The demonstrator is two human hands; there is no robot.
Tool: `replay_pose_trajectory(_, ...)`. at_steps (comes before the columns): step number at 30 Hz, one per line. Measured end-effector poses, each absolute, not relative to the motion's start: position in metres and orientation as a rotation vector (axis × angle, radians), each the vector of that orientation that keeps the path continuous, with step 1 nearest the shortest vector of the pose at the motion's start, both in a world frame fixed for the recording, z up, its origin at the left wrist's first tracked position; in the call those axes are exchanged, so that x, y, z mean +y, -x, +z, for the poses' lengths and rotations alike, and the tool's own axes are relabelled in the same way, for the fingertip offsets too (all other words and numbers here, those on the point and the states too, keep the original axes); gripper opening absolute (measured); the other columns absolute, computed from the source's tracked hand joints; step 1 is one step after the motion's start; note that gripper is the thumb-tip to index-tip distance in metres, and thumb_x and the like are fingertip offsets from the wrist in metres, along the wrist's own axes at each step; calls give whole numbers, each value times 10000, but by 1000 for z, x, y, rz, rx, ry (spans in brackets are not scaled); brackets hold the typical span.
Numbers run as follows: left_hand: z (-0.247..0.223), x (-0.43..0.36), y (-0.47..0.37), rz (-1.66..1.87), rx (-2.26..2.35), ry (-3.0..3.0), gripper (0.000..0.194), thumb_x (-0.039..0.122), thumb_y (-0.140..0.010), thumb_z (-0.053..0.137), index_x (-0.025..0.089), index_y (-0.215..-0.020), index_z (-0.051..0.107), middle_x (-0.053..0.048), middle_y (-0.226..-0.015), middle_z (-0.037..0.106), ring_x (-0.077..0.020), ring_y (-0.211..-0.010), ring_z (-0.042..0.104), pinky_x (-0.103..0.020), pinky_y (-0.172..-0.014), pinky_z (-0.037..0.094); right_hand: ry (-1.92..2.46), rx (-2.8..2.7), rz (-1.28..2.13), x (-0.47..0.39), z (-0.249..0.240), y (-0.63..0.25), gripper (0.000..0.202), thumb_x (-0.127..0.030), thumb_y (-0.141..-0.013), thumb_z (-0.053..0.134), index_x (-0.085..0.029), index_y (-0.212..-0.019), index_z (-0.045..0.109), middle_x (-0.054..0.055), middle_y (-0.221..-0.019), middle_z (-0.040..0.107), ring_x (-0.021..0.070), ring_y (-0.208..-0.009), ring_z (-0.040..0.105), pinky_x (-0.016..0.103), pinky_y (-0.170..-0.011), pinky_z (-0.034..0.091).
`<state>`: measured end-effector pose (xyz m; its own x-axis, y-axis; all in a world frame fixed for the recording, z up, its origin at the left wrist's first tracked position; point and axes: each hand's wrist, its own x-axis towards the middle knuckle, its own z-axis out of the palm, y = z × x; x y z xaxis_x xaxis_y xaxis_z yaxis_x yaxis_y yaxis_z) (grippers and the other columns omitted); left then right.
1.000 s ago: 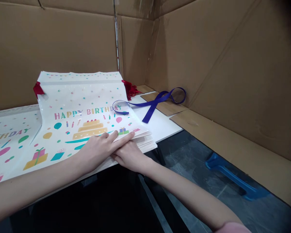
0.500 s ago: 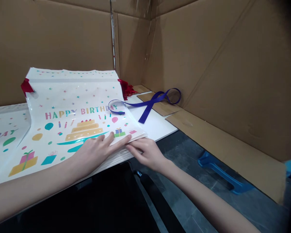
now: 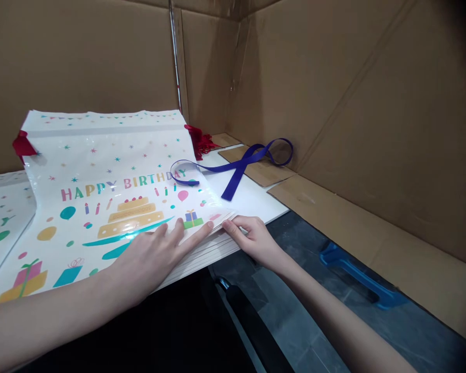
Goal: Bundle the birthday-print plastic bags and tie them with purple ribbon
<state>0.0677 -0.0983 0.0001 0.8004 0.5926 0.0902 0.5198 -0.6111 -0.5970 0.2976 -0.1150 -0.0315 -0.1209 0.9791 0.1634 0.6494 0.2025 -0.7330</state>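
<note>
A stack of white sheets (image 3: 101,155) printed "HAPPY BIRTHDAY" lies in front of me, with a cake, gifts and balloons on the top sheet. My left hand (image 3: 155,256) rests on the top sheet near its front edge, fingers spread and stretched out. At the near right corner, my right hand (image 3: 254,238) pinches the edge of the upper sheets, thumb on top and fingers beneath. How many sheets it holds I cannot tell. A purple ribbon (image 3: 238,171) lies looped across the stack's right side, and a red ribbon piece (image 3: 24,146) shows at the far left corner.
Cardboard walls (image 3: 353,103) enclose the back and right. Red ribbon strands (image 3: 202,142) lie behind the stack. More printed sheets (image 3: 3,217) sit at left. Below the table edge are a black padded bar (image 3: 256,326) and a blue plastic piece (image 3: 361,280) near the grey floor.
My right hand has shifted slightly right, its thumb now on the sheets' corner. My left hand stays on the top sheet. The view has shifted a little.
</note>
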Motion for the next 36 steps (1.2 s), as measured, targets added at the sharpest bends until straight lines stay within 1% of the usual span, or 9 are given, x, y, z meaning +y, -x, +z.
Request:
replay_pose_trajectory(6,12,-96,-77,246,-860,2458,953,89,-681,418,351,-1418,-127,-26,-1098,514,-120,-723,577,-168,-474,355,1545,-1879,628,-115,-32,-297,590,-531,-897,318,-54,-693,599,47,-681,549,2,-602,412,101,-597,268)
replay_pose_trajectory(11,23,-89,-98,85,-695,2501,678,240,-791,404,370,-1392,117,-33,-982,502,-97,-718,536,-160,-530,332,1572,-1895,606,-114,-33,-295,470,-404,-893,350,-54,-675,575,29,-652,536,-8,-590,397,99,-580,228)
replay_pose_trajectory(15,19,-78,-113,-46,-444,2524,454,213,-806,401,341,-1235,327,-15,-918,493,-84,-700,529,-168,-562,346,1533,-1896,618,-113,-34,-295,425,-364,-874,377,-56,-647,563,21,-650,538,-9,-590,397,97,-576,222)
replay_pose_trajectory(19,12,-67,-116,-157,-315,2576,331,227,-843,365,287,-1169,366,0,-845,495,-59,-604,495,-171,-547,339,1509,-1896,616,-113,-33,-295,468,-392,-887,367,-54,-641,577,25,-642,536,-11,-585,392,101,-568,220)
replay_pose_trajectory(25,4,-61,-112,-236,-310,2639,281,233,-840,380,254,-1119,397,3,-822,501,-56,-578,457,-163,-535,306,1465,-1958,703,-109,-27,-306,529,-451,-907,350,-56,-664,603,17,-624,538,-17,-567,400,92,-553,259)
replay_pose_trajectory(27,0,-58,-111,-241,-356,2725,219,225,-853,327,237,-1045,431,2,-859,500,-55,-587,449,-163,-530,291,1370,-1996,800,-105,-25,-315,504,-457,-914,347,-80,-793,659,23,-738,592,-3,-663,496,81,-632,351)
replay_pose_trajectory(29,-4,-56,-109,-241,-434,2834,201,217,-866,277,211,-961,455,4,-860,494,-46,-588,432,-160,-531,281,1279,-2021,852,-99,-26,-326,433,-437,-910,378,-124,-959,673,27,-919,615,25,-855,564,100,-785,421)
replay_pose_trajectory(32,-8,-54,-109,-281,-501,2944,232,225,-878,257,186,-929,480,0,-823,490,-40,-602,423,-155,-544,283,1176,-2088,725,-88,-32,-342,348,-417,-832,535,-184,-1060,658,16,-1092,579,59,-1082,524,159,-977,410)
replay_pose_trajectory(36,-9,-57,-112,-376,-528,2965,217,245,-883,314,171,-927,514,-4,-782,490,-23,-589,404,-158,-541,266,1101,-2232,600,-76,-35,-352,381,-417,-741,636,-213,-1063,661,14,-1115,570,78,-1145,477,218,-1047,382)
